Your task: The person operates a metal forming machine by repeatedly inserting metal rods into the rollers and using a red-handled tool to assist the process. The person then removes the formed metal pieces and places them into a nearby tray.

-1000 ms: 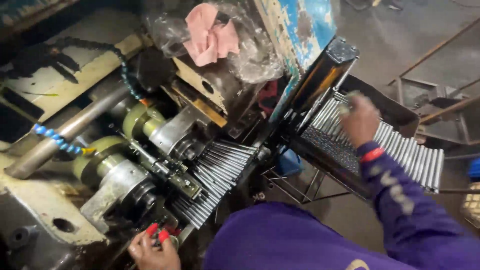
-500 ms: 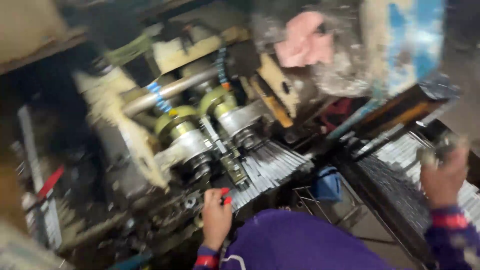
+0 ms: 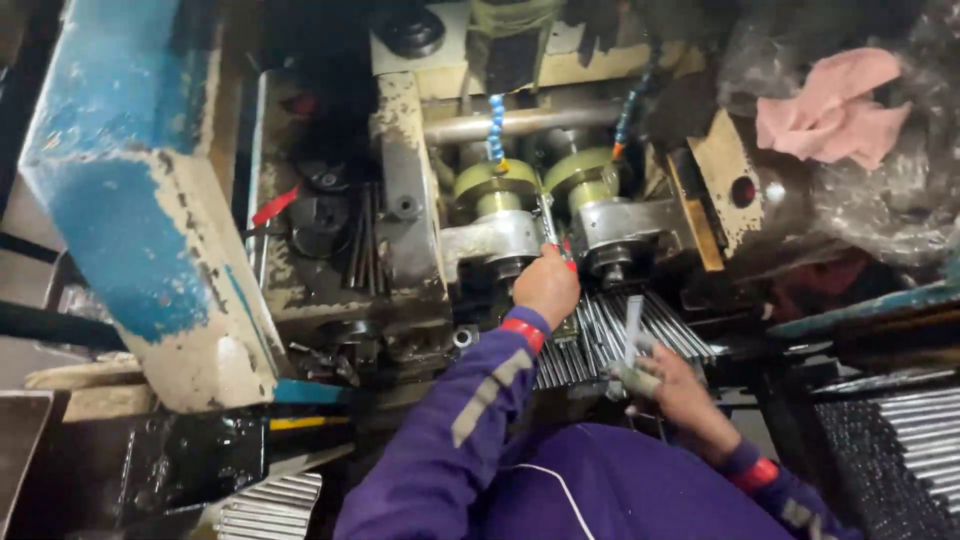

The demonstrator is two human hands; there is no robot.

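Left hand: ctr frame, arm in purple sleeve w/ red cuff stretched up-fwd; fingers pinched shut on thin metal rod, rod tip poking up betw. the two rollers. Red nails visible.

Right hand: lower ctr-right, wrist bent, palm toward body; fingers closed on short grey rods, one standing upright, blurred.

Feed tray: ctr, just below rollers; holds row of bright steel rods lying side by side, slanted. Both hands over it.

Bin: lower right corner, dark; holds more ribbed grey rods, packed parallel.

Rod stack: bottom left-ctr, pale, ribbed ends.

Rollers: upper ctr, pair, yellow-green discs on steel housings, oily sheen.

Coolant hoses: upper ctr, blue segmented beads, nozzle pointing down at rollers.

Machine guard: left, blue paint chipped to off-white, grimy.

Pink rag: upper right, crumpled, on clear plastic sheet.
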